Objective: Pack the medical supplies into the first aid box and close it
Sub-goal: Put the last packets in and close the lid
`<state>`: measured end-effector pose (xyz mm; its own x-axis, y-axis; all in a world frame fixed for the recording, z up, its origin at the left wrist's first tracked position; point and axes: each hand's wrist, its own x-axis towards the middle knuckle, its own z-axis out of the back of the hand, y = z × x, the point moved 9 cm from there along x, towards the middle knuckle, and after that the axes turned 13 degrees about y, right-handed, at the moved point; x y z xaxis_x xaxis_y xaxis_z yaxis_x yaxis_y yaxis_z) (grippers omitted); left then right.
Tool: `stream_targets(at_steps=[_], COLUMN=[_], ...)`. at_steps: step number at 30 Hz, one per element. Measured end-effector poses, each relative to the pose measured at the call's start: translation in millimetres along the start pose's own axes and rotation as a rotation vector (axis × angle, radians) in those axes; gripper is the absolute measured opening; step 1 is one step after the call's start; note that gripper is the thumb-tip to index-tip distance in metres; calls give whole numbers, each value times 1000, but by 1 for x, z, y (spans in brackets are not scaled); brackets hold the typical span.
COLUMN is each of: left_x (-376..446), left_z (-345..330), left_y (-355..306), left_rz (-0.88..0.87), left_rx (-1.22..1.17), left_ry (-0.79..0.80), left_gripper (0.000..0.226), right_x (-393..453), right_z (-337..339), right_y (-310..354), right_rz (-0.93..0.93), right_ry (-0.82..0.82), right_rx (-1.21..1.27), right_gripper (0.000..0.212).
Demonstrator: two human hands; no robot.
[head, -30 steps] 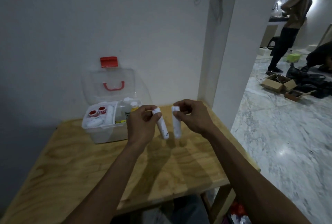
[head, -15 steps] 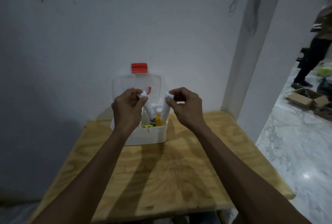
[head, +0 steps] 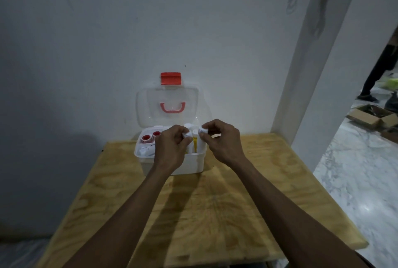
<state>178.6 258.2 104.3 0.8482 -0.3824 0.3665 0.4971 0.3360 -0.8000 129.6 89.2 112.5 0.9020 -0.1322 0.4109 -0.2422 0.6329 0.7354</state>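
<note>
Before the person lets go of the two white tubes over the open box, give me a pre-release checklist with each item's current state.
1. Lid open and clear of the hands: ok, it stands upright against the wall.
2. Left hand pinching its white tube: ok.
3. Right hand pinching its white tube: ok.
4. Both tubes over the first aid box, right half: ok.
5. Free space under the tubes: cannot tell; a yellow bottle stands there and the hands hide the rest.
6. Red-and-white rolls at the left, out of the way: ok.

Dim, soft blur — edges bowed, forearm shadows
</note>
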Motion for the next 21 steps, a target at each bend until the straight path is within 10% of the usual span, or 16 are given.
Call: stream_targets(at_steps=[21], left_x=[10], left_z=[-19], left_y=[11], left_rz=[19], left_rx=[285], left_ry=[240], left_gripper=[25], right_x=[-4], right_z=[-24], right_y=[-14], right_rz=[-123], right_ry=[186], right_rx=[-187], right_gripper=[19])
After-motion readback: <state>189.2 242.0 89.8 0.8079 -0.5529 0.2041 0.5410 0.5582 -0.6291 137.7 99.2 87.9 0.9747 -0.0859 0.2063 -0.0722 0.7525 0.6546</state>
